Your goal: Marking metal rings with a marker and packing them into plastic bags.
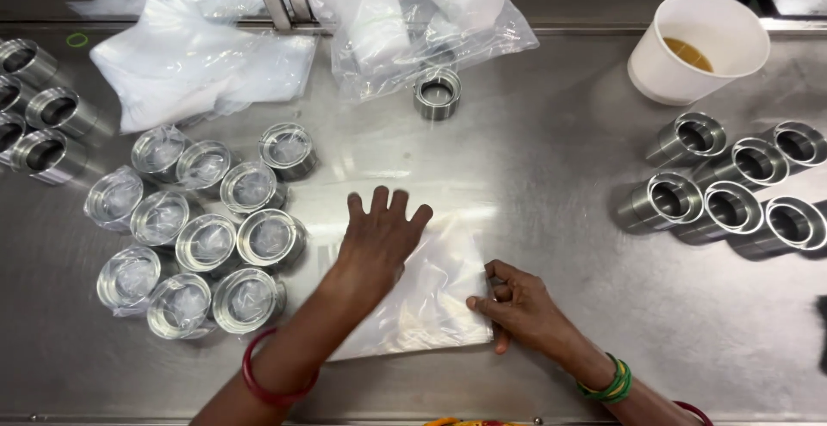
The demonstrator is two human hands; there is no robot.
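- On the steel table, nearest edge: left hand flat, fingers spread wide, pressing down on a stack of clear plastic bags; red bangle on that wrist.
- Just beside it: right hand half curled, fingertips pinching the stack's lower right corner; green bangles at the wrist. Hands apart, both touching the same stack.
- Left of the stack: cluster of bagged metal rings, each wrapped in clear film, packed close together, sitting just beside the left forearm.
- Right side, well apart from the right hand: group of bare metal rings, unwrapped, lying tilted in two rows.
- Far left edge: more bare metal rings, partly cut off by the frame.
- Further back, centre: single metal ring standing alone, touching a bulging clear bag of white items.
- Back left: loose pile of folded plastic bags.
- Back right: white paper cup with brownish liquid inside, upright.
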